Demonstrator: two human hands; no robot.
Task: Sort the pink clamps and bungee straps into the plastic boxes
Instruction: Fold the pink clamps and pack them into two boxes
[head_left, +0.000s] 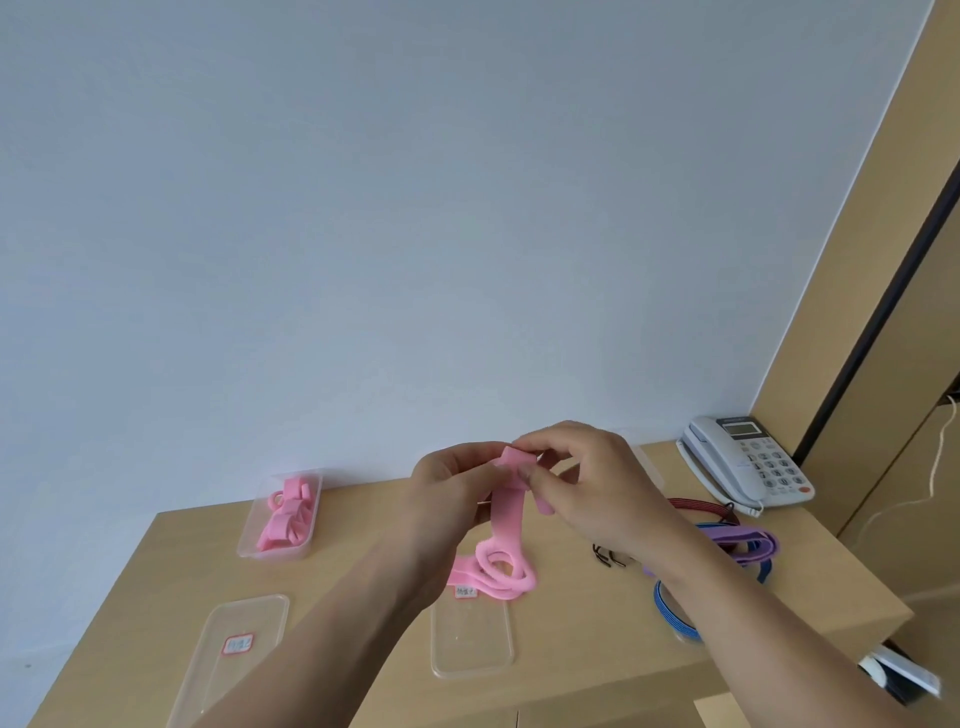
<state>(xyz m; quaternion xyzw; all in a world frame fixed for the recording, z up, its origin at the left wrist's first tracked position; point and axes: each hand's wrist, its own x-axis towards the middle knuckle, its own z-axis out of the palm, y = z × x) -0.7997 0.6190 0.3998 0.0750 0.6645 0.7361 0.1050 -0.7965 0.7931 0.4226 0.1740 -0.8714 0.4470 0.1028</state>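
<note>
Strap (506, 519) pinched by left hand (452, 486), right hand (589, 478)

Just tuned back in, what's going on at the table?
A person holds one end of a long pink fabric strap up over the wooden table, left hand and right hand both pinching it; its other end lies coiled on the table. A clear plastic box at the back left already holds pink pieces. Purple, blue and red bungee straps lie loose on the right.

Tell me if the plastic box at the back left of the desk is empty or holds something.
It holds something: the clear box has a heap of pink pieces inside, with no lid on it.
</note>
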